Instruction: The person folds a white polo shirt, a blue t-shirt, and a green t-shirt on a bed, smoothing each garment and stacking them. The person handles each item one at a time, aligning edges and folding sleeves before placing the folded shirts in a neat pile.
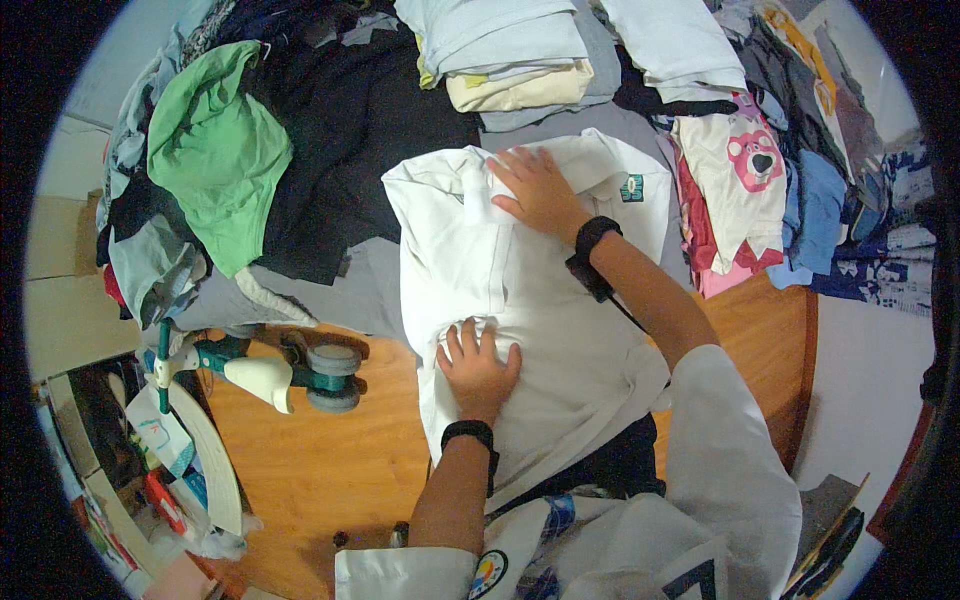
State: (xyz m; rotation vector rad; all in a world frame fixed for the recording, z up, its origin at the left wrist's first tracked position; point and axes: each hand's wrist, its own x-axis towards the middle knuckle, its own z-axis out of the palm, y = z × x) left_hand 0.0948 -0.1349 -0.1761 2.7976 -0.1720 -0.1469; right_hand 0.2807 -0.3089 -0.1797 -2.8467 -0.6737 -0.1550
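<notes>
A white collared polo shirt [450,247] lies before me with its button placket up and a small green badge on the chest. Its upper part rests on the heap's grey cloth, while the lower part reaches towards my lap. Palm down, my right hand [536,187] touches the shirt near the collar, fingers spread. My left hand [480,375] presses flat on the shirt lower down, below the end of the placket, where the fabric wrinkles under its fingertips. Neither hand grips anything. A dark band is on each wrist.
Folded white and cream garments [517,45] are stacked beyond the shirt. To the left lie a green garment [217,150] and black cloth [360,120]; to the right, white shorts [731,180] with a pink bear print. A wheeled child's vehicle [262,371] stands on the wooden floor [322,457].
</notes>
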